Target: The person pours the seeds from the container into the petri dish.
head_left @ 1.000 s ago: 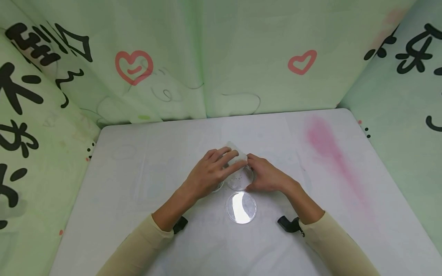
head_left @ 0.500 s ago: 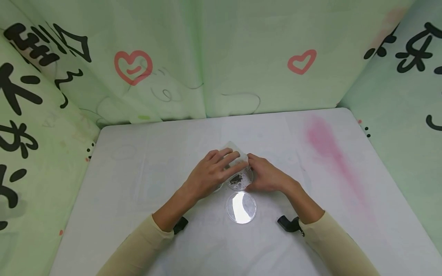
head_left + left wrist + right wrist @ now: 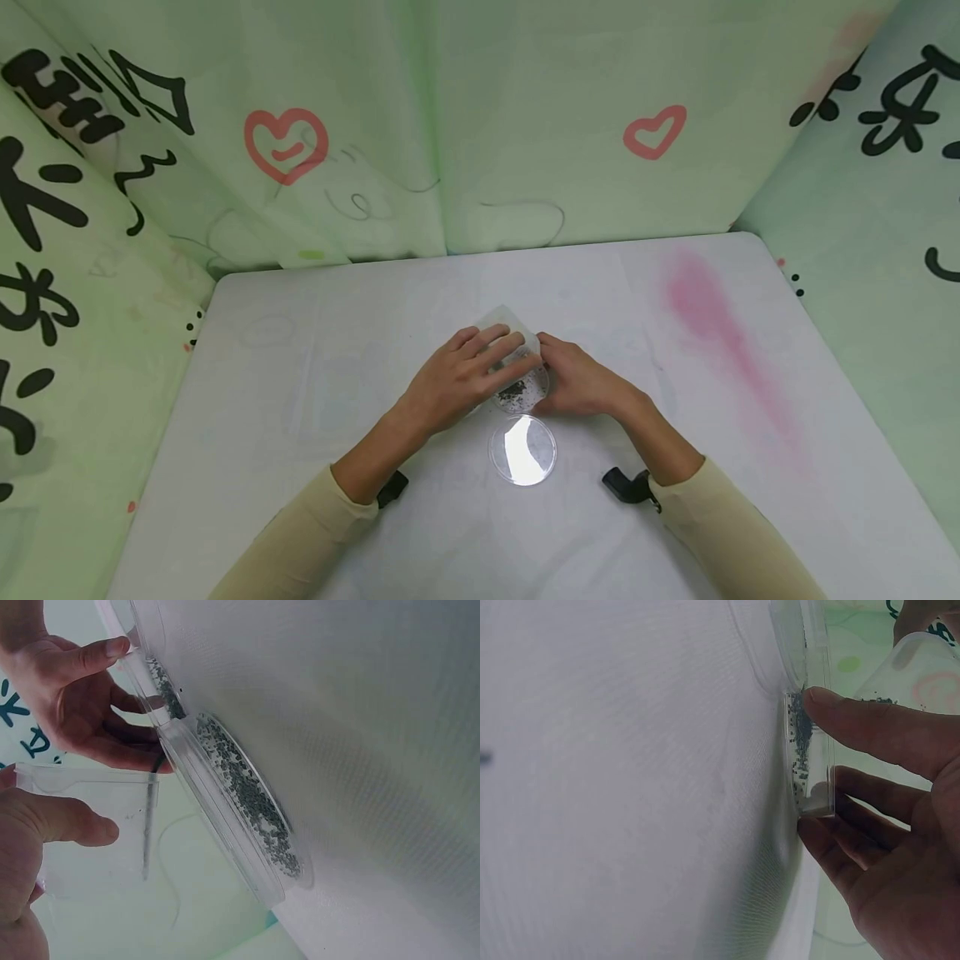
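Note:
My left hand point(image 3: 457, 379) grips a clear plastic box point(image 3: 90, 825), its thumb pressed on the side wall. The box is tilted over a round clear petri dish point(image 3: 519, 398) with dark granules heaped inside. Some granules show inside the box too. My right hand point(image 3: 581, 379) holds this dish at its far side, thumb on the rim and fingers curled at the opposite edge in the right wrist view. A second petri dish point(image 3: 244, 799), with dark granules spread over its bottom, stands beside it; in the head view my left hand covers most of it.
A clear round dish or lid point(image 3: 522, 452) lies just in front of the held dish, with light glaring off it. A white cloth point(image 3: 300, 367) with a pink stain covers the table. Green curtains point(image 3: 525, 150) with drawings stand behind and at both sides.
Dark granules have dropped into the petri dish at my right hand, where only specks showed before. The box has tipped a little further over it. My right hand has stayed in place.

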Action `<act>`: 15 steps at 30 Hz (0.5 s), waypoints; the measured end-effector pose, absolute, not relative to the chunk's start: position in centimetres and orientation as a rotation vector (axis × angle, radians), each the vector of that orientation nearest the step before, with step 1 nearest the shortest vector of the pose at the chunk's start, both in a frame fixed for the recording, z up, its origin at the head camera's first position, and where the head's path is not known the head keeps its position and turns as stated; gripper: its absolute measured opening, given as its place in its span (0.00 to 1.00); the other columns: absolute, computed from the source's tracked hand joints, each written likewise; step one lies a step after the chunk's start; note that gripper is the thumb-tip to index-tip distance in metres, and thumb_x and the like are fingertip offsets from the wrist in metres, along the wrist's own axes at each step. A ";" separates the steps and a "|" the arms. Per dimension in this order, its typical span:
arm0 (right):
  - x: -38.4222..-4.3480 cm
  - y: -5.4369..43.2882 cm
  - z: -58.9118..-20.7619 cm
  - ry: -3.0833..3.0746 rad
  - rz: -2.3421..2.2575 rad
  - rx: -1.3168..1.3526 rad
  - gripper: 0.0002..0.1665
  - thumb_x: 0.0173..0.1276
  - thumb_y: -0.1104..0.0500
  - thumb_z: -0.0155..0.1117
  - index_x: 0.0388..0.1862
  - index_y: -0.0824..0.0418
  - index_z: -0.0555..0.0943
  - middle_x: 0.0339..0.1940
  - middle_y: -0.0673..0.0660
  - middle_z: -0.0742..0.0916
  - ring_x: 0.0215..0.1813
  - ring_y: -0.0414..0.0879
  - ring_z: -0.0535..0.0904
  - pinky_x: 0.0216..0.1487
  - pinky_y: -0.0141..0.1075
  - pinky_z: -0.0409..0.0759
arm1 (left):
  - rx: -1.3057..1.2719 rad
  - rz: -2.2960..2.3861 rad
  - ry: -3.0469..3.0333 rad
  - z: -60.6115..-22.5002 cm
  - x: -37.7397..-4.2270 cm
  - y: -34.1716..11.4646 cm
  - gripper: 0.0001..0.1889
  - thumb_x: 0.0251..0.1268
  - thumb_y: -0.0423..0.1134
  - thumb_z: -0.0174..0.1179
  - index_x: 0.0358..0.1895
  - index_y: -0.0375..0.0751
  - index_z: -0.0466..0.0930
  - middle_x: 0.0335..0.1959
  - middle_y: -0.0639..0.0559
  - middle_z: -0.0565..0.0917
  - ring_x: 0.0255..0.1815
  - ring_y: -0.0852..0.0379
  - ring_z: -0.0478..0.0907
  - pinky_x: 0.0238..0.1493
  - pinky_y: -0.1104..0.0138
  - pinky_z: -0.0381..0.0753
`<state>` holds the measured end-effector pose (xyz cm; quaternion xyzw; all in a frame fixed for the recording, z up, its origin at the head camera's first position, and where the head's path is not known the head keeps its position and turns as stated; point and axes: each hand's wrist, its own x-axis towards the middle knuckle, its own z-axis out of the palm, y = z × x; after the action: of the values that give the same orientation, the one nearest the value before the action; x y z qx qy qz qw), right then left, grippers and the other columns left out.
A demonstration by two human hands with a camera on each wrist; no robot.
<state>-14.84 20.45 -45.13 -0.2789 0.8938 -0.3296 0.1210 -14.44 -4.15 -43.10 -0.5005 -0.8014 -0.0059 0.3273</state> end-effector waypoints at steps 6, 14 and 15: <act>-14.9 20.4 -45.2 2.613 -0.969 -0.832 0.45 0.43 0.60 0.86 0.63 0.62 0.79 0.56 0.54 0.83 0.55 0.48 0.82 0.58 0.47 0.82 | -1.320 0.003 -2.111 -43.1 -14.3 -4.3 0.31 0.61 0.34 0.73 0.68 0.60 0.79 0.65 0.54 0.80 0.69 0.53 0.74 0.63 0.60 0.78; -14.8 20.3 -45.0 2.611 -0.963 -0.813 0.45 0.43 0.60 0.86 0.64 0.61 0.79 0.57 0.54 0.83 0.56 0.49 0.82 0.60 0.48 0.81 | -1.317 0.038 -2.109 -43.0 -14.3 -4.3 0.30 0.64 0.35 0.71 0.68 0.61 0.77 0.65 0.56 0.80 0.70 0.54 0.74 0.64 0.61 0.76; -14.8 20.3 -45.0 2.612 -0.960 -0.810 0.46 0.43 0.60 0.86 0.65 0.61 0.78 0.57 0.54 0.83 0.57 0.50 0.82 0.60 0.49 0.81 | -1.318 0.043 -2.107 -42.9 -14.2 -4.3 0.30 0.64 0.35 0.71 0.69 0.61 0.77 0.65 0.57 0.80 0.70 0.54 0.74 0.65 0.61 0.76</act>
<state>-14.81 20.29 -44.97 -0.2774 0.8945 -0.3288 0.1215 -14.25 -4.31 -42.94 -0.5020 -0.8026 0.0163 0.3219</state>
